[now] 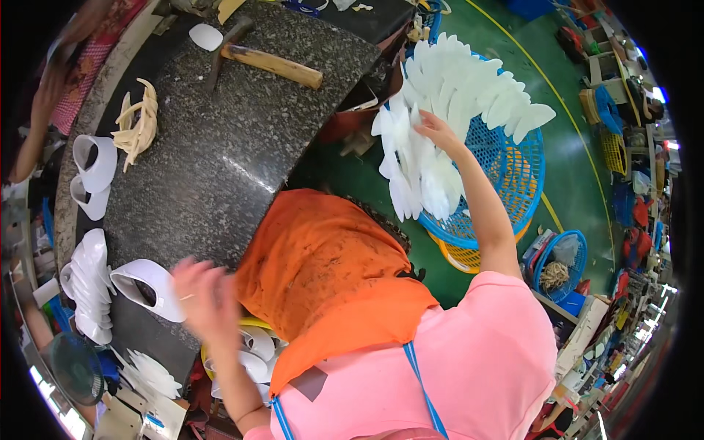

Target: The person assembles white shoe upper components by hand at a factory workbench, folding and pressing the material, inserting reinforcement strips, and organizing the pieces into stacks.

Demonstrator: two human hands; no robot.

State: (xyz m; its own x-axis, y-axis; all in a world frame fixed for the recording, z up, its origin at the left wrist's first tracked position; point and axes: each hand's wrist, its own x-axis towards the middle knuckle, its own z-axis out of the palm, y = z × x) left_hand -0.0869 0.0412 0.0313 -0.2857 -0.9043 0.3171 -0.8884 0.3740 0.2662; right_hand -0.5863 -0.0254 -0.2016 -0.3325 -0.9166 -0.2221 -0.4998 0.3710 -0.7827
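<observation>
My right hand [438, 132] reaches over a large fanned pile of thin white insole-shaped pieces [455, 81], its fingers pinched at the edge of one white insole [403, 139] on the near side. The pile rests across a round blue plastic basket [534, 192] on my right. My left hand [207, 297] is smeared by motion above the bench edge. Close beside it stands a white, curved, hollow shoe part [149, 288] on the dark stone bench [220, 169]; whether the fingers touch it is unclear.
A hammer [271, 66], a bundle of cream-coloured strips [136, 123] and more white shoe parts [94, 165] lie on the bench. A stacked row of glossy white parts [91, 286] stands at its left edge. A smaller blue basket [579, 268] sits on the green floor.
</observation>
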